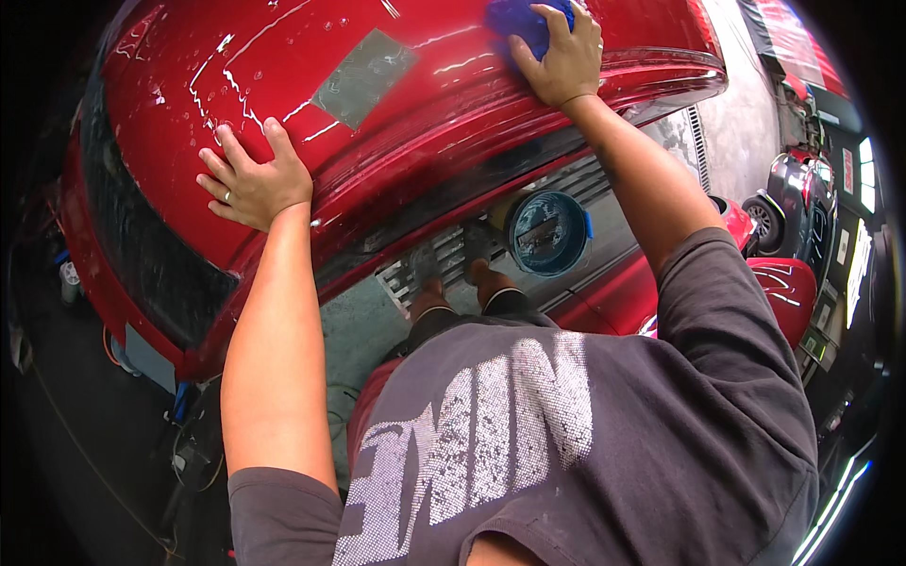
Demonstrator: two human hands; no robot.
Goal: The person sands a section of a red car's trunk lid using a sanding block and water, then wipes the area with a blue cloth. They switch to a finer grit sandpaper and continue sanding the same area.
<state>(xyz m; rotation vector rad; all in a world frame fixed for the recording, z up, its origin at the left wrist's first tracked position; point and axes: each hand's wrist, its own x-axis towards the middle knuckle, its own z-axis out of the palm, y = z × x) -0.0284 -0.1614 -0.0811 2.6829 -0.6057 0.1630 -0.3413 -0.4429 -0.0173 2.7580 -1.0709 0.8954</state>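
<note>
The glossy red, gently curved car roof panel (444, 108) spans the upper part of the view, broken by jagged white reflections and what look like scattered wet spots. A grey, tilted rectangular patch (366, 79) shows near its middle; whether sheet, reflection or finish cannot be told. A bright blue, soft-looking cloth or pad (510, 21), blurred and cut off by the top edge, lies against the panel beneath the right hand (566, 58).

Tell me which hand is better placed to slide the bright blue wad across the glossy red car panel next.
Probably your right hand: it covers part of the blue wad, while your left hand lies apart, spread over the red panel.
</note>
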